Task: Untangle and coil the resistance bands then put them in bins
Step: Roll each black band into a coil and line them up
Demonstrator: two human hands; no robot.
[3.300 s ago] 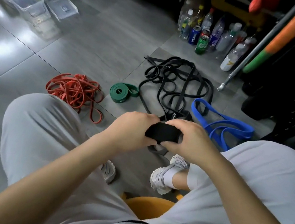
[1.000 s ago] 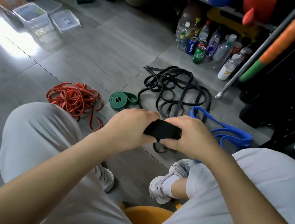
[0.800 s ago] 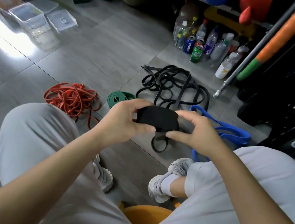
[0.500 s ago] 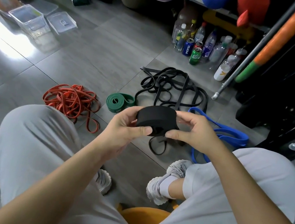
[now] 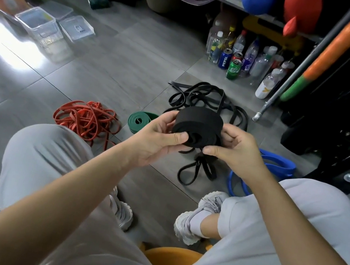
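A wide black resistance band, wound into a thick coil (image 5: pixel 197 124), is held above the floor between my knees. My left hand (image 5: pixel 159 136) grips its left side, thumb on the coil's near face. My right hand (image 5: pixel 234 149) pinches its right side, and a loose black end (image 5: pixel 195 171) dangles below. On the floor lie a tangle of thin black bands (image 5: pixel 208 96), a tangled red band (image 5: pixel 85 119), a coiled green band (image 5: pixel 140 120) and a loose blue band (image 5: pixel 276 164). Clear plastic bins (image 5: pixel 40 25) stand at the far left.
Bottles and cans (image 5: pixel 240 59) crowd the floor at the back. A metal pole with orange and green padding (image 5: pixel 303 61) leans at the right beside dark gym equipment. Rolled mats and balls fill a shelf behind. I sit on an orange stool (image 5: pixel 170 257).
The black coil has risen from between my knees and turned so that its flat wound face shows. Both hands shifted from closing over it to gripping its sides.
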